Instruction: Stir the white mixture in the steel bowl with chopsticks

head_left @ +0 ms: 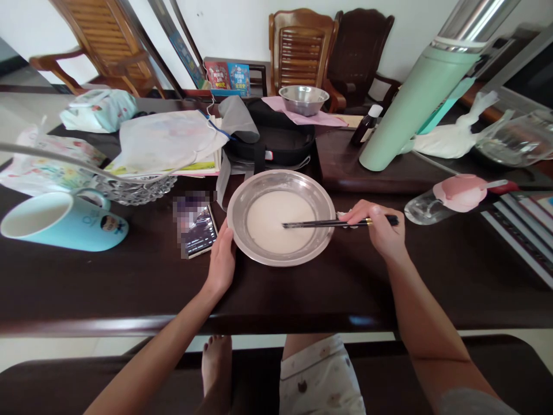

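A wide stainless steel bowl (237, 199) stands on the dark wooden table, holding a milky white liquid (280, 239). Against the bowl's left rim, my left hand (222, 259) grips its side, with part of the fingers hidden beneath the edge. My right hand (380, 227) is closed around black chopsticks (319, 223). Their tips dip into the liquid near the bowl's middle. Just left of my left hand lies a phone (203, 230) with its screen lit and partly blurred. A small whitish thing, partly covered by my right fingers, sits beside the bowl's right rim.
A light blue mug (60, 222) and a cut-glass dish (138, 190) stand left. Behind the bowl are a black case (276, 144) and a small metal bowl (303, 101). Right are a green thermos (415, 104), a dark bottle (366, 125), a pink-lidded cup (449, 196) and stacked books (527, 230).
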Tool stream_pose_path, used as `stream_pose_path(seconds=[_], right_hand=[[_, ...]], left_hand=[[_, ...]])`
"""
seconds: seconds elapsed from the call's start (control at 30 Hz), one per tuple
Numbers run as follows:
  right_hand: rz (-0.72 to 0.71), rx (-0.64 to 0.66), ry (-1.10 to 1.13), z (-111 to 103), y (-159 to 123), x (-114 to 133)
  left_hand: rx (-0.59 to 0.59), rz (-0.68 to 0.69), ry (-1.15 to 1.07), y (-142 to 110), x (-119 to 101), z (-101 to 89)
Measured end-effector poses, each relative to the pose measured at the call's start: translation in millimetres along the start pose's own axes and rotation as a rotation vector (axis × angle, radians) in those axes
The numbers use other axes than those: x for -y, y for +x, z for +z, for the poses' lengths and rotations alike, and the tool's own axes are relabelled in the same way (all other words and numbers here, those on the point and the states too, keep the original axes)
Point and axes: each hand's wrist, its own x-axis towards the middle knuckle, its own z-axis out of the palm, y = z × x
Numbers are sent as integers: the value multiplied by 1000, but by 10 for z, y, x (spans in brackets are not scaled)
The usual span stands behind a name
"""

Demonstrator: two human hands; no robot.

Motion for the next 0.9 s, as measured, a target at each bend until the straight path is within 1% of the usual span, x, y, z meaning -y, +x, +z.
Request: stream_pose_path(seconds=[0.03, 0.1, 0.17, 0.2, 0.3, 0.37, 0.4, 0.47, 0.57, 0.6, 0.67, 0.77, 0.83, 0.9], right_hand=[[0, 12, 22, 0, -2, 0], [1, 89, 23, 11, 0, 9], [0, 155, -16, 29, 7, 23], [-5, 160, -43, 34, 9, 27], [-32, 71, -70, 24, 4, 14], [-48, 12, -19, 5, -4, -4], [-52, 3, 15, -1, -8, -11], [-48, 48, 53, -2, -8, -12], [-32, 153, 0, 18, 7, 6], [-31, 156, -27, 23, 12, 10], [-32, 111, -59, 22, 16, 6], [-41, 37, -29, 5, 7, -19], [-46, 45, 12, 2, 0, -28], [-28, 99, 19, 12, 0, -23]], left_hand=[[-2, 5, 2, 2, 2, -1], [8, 5, -6, 7, 3, -4], [17, -10, -25, 12, 4, -4], [17, -19, -29, 13, 4, -3], [10, -29, -27, 12, 13, -2], [21, -29, -29, 9, 20, -3], [28, -29, -32, 8, 22, -4], [39, -26, -28, 7, 25, -7], [45, -15, -11, 11, 42, -14], [46, -13, -10, 13, 54, -18], [40, -15, -10, 13, 86, -27], [-3, 1, 46, -2, 135, -48], [-40, 21, 102, -18, 158, -66], [-63, 33, 139, -32, 169, -84]])
